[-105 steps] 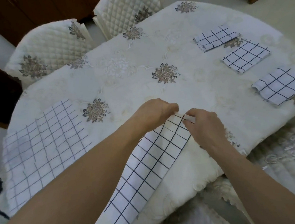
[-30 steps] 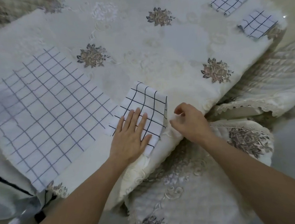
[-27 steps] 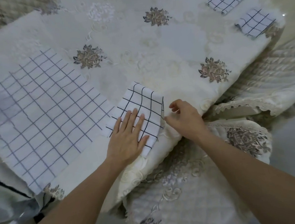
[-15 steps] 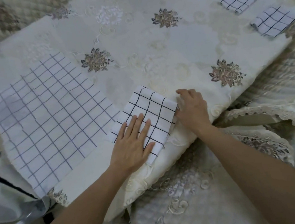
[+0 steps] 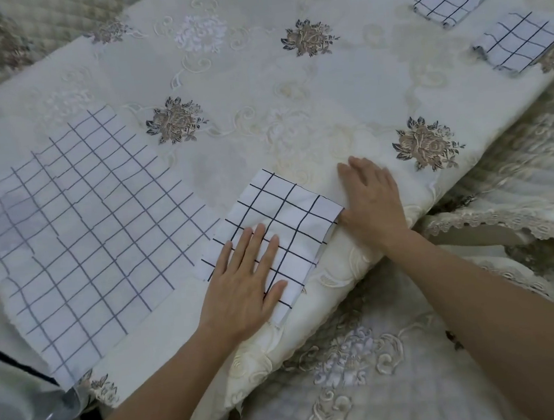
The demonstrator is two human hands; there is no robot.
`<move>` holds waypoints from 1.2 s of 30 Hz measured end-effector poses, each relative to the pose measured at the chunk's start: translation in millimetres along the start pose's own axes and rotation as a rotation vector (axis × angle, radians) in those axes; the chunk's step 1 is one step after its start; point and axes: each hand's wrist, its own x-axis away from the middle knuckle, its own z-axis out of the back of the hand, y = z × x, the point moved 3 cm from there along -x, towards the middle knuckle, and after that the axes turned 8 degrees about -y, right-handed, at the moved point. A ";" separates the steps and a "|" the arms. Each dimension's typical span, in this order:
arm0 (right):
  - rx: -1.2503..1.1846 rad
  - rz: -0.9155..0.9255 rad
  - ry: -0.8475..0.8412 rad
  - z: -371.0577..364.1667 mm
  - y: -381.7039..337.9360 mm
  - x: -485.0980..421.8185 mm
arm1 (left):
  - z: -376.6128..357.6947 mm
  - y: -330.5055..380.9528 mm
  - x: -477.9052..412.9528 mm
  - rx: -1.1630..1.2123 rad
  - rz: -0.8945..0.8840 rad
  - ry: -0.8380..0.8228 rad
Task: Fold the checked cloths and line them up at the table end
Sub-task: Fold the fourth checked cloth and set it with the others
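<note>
Three folded black-checked white cloths (image 5: 519, 42) lie lined up; both hands' (image 5: 242, 290) (image 5: 374, 208) straight, empty fingers (image 5: 255, 243) settle a fourth (image 5: 289, 208); one spread grey-checked cloth (image 5: 80, 233) remains

Left hand (image 5: 242, 286), right hand (image 5: 372, 201) — both flat, palms down.

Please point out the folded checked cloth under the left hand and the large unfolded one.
Folded black-checked white cloth (image 5: 289, 208), head view, bare upper part.
Large unfolded grey-checked white cloth (image 5: 79, 227), head view, its middle.

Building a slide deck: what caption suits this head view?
Left hand presses the folded white cloth with black checks on the cream embroidered tablecloth, right hand open beside it.
</note>
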 end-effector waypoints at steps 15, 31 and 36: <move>-0.057 0.255 0.043 19.3 -83.5 30.4 | 4.3 2.6 0.4 0.022 -0.017 -0.004; -0.038 0.053 -0.095 -20.7 -40.1 17.9 | 7.0 -2.3 1.9 0.049 0.072 0.041; -0.009 0.007 0.171 -15.9 -60.1 22.8 | 41.9 -6.2 -44.1 0.075 0.008 0.186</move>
